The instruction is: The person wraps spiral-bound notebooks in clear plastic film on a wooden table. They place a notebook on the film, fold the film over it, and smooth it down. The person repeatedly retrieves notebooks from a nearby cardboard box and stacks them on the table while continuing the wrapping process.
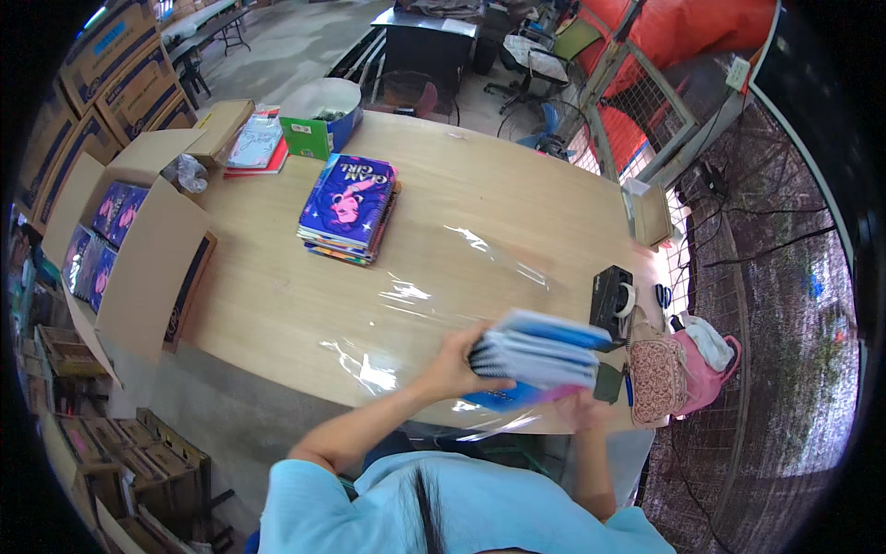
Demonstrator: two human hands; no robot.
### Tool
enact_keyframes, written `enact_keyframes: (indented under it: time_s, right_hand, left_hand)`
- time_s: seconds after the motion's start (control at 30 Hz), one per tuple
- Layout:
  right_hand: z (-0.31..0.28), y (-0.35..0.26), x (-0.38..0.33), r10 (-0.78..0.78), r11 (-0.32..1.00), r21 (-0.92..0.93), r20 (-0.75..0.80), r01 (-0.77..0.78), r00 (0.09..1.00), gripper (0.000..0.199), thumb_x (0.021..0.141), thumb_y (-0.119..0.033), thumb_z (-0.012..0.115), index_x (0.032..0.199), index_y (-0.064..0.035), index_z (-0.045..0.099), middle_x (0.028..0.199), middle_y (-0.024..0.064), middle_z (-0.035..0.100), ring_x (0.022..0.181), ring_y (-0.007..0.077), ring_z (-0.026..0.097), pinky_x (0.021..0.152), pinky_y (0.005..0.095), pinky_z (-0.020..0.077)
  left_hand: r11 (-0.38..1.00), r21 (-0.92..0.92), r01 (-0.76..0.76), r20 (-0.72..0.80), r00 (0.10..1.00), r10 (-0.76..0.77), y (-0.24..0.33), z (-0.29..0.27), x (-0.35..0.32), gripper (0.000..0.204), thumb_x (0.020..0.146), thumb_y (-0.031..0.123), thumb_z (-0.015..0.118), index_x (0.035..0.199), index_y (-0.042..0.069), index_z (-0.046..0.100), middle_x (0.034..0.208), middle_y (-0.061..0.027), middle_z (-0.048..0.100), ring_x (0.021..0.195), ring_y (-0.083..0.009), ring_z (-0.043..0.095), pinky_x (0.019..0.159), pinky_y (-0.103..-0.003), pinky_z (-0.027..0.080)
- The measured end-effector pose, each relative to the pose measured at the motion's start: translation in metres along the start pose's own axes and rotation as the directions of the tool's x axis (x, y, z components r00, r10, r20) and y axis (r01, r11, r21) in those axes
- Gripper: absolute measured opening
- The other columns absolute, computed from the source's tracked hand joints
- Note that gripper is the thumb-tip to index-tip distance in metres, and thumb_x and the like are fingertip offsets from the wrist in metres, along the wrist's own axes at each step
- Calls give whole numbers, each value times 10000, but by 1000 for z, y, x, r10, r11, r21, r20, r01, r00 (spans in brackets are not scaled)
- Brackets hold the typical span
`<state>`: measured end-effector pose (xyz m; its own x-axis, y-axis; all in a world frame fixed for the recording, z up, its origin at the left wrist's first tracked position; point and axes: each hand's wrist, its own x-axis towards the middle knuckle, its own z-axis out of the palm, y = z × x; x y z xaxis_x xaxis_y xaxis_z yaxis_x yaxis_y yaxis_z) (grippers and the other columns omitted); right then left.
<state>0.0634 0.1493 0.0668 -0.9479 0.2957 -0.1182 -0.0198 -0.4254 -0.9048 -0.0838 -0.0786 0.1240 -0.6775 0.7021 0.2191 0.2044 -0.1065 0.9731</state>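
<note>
A stack of spiral notebooks (pixel 540 355), blurred by motion, is held tilted above the near edge of the table. My left hand (pixel 461 363) grips its spiral-bound side, thumb and fingers apart around the stack. At the lower right corner, my right hand (pixel 583 409) holds the stack from beneath; its fingers are smeared and partly hidden. Under and beyond the hands, a sheet of clear plastic film (pixel 406 294) lies across the tabletop, catching the light. Farther left stands another pile of spiral notebooks (pixel 346 205), the top one with a purple cover and a pink figure.
An open carton (pixel 152 268) at the left holds wrapped purple notebooks. Behind the pile are a round tub (pixel 343 125), a green card (pixel 306 138) and papers (pixel 257 143). At right sit a black tape dispenser (pixel 609 300), scissors (pixel 663 295) and a pink bag (pixel 706 369).
</note>
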Motion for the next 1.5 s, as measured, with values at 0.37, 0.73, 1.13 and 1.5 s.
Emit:
enact_keyframes:
  time_s: [0.37,0.73,1.13,1.5]
  right_hand:
    - [-44,33,62,-417,906,-76,22,417,909,985,538,-321,921,1307,-9,391,1159,97,557,973,217,613,825,335,537]
    - [-55,87,63,-407,886,-232,26,402,913,1134,471,-554,866,1340,-23,366,1279,84,475,1181,201,482,1000,361,409]
    - [-17,29,44,-365,841,-401,76,364,928,1174,573,-658,759,1430,-19,274,1376,152,406,1311,260,363,1079,419,301]
    - [106,-67,46,-61,-142,-817,571,559,819,1396,455,-760,673,1463,38,130,1527,225,160,1416,408,139,1127,538,131]
  left_hand:
    - [987,107,-117,-259,956,141,-34,57,15,945,531,236,917,1297,31,403,1200,-119,548,1122,-229,535,966,-338,419]
    - [987,50,-151,-500,852,156,-117,62,14,1287,426,508,896,1427,10,257,1402,-167,397,1307,-294,382,1095,-386,280]
    - [1000,13,14,-323,946,-9,-140,44,-1,953,457,324,929,1244,19,485,1041,-80,613,984,-195,582,890,-317,446]
    - [995,-78,63,-264,961,-81,-150,48,-10,922,469,287,926,1225,9,476,1078,-114,611,997,-202,587,882,-343,471]
